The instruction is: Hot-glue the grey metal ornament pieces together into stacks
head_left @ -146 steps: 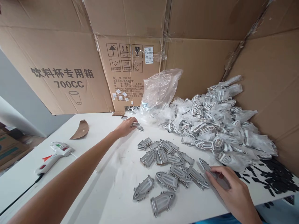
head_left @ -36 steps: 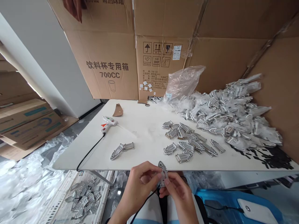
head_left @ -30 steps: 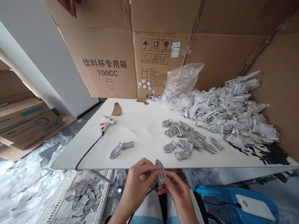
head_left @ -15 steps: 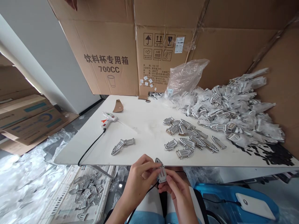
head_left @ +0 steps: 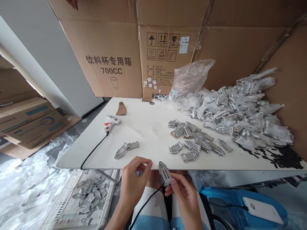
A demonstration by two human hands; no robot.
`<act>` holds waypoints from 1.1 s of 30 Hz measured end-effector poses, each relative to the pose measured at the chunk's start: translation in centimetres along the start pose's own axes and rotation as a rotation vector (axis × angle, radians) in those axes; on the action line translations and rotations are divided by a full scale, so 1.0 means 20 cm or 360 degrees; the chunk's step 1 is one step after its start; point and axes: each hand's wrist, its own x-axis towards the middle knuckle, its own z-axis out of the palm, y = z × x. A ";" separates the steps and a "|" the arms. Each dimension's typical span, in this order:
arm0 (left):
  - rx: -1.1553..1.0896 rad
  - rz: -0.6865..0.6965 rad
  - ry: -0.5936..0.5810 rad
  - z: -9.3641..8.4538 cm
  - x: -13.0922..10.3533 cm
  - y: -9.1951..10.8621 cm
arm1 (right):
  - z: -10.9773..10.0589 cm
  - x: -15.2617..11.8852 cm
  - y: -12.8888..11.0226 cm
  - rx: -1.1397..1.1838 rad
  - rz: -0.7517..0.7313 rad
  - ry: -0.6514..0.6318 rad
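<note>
My right hand (head_left: 183, 193) grips the lower end of a silver, arch-shaped metal piece (head_left: 165, 173) with slots, just off the table's front edge. The piece is tilted, its pointed end up. Apart from it, to the left, my left hand (head_left: 135, 179) has thumb and forefinger pinched together; anything between the tips is too small to make out. Two similar metal pieces (head_left: 126, 149) lie on the table beyond my left hand. A loose pile of metal pieces (head_left: 199, 140) lies on the table beyond my right hand.
A white glue gun (head_left: 111, 123) with a black cord rests on the white table (head_left: 148, 127). Bagged pieces (head_left: 230, 111) are heaped at the back right, near black strips (head_left: 283, 158). A basket (head_left: 105, 204) with more pieces stands below left. Cardboard (head_left: 115, 48) walls the back.
My left hand has come off the metal piece and moved left, its fingertips pinched. The piece stays in my right hand at nearly the same spot.
</note>
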 end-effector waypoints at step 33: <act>-0.0251 -0.0238 -0.0604 0.05 -0.03 0.02 | -0.01 0.00 0.07 0.0111 0.0030 -0.0045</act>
